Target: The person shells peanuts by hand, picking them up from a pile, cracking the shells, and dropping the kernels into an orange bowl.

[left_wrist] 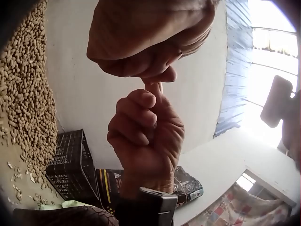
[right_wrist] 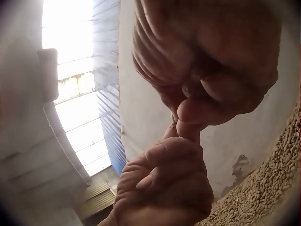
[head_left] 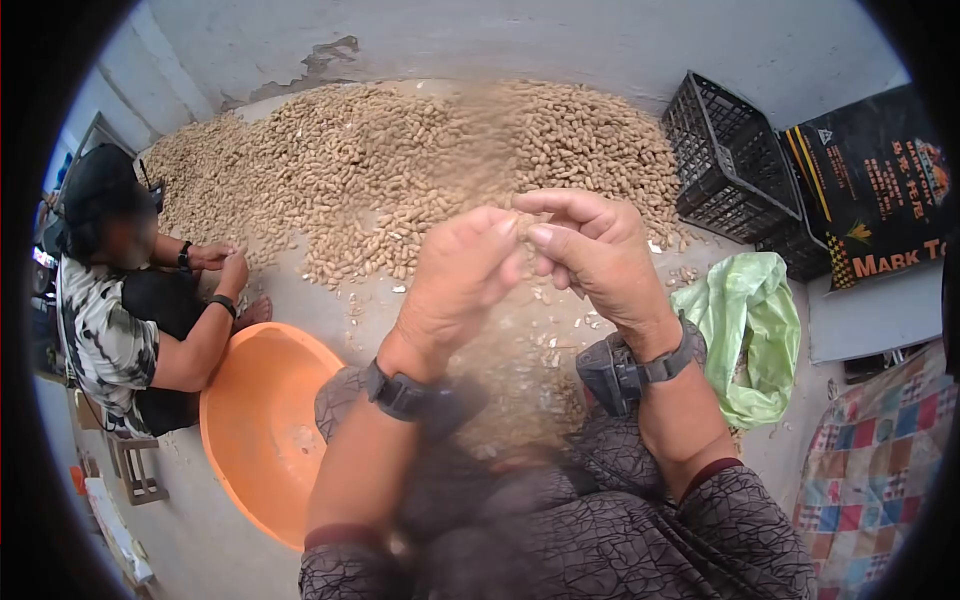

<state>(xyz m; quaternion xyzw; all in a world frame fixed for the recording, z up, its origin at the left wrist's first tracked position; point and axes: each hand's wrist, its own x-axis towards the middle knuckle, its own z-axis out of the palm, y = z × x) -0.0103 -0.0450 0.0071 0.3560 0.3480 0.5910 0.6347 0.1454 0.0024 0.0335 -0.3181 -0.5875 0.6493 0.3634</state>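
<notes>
In the head view both hands meet over the lap, in front of the peanut pile. A tan peanut [head_left: 526, 230] lies between the thumb tips, partly covered by fingers. My left hand [head_left: 455, 268] pinches it from one side, thumb pointing up to it. From the other side my right hand [head_left: 608, 255] pinches it with thumb and forefinger. Both wrist views show the fingertips pressed together, with the peanut hidden behind them. The left hand [left_wrist: 150, 35] fills the top of the left wrist view, and the right hand [right_wrist: 211, 61] that of the right wrist view.
Unshelled peanuts [head_left: 380, 150] spread along the wall. An orange basin [head_left: 225, 430] stands at left, beside another person [head_left: 110, 310] crouching with hands together. At right are black crates [head_left: 735, 180], a green plastic bag [head_left: 775, 350] and a black printed sack [head_left: 860, 190]. Shell bits litter the floor.
</notes>
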